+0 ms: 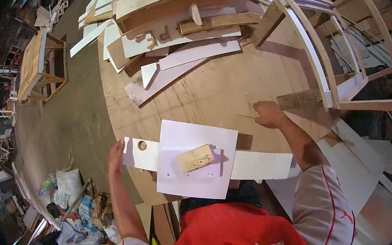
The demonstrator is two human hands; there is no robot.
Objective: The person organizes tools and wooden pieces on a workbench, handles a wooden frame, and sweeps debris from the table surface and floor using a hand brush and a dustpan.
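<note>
At the left end of a long white board [261, 165] with a round hole near that end, my left hand [116, 158] rests against the edge, its fingers partly hidden. A square white panel [193, 184] lies across the board's middle. On that panel sits a small pale wooden block [194, 158], set at a slant. My right hand [268, 114] is above the brown tabletop, beyond the board and to the right. Its fingers are closed round a thin pencil-like stick [246, 116] that points left; its exact kind is too small to make out.
Wood offcuts and white strips [193, 57] are piled at the table's [199, 92] far side. A curved wooden frame [305, 38] stands at the far right. A wooden stand [34, 69] is on the floor at left, with bags and rubbish [82, 225] at lower left.
</note>
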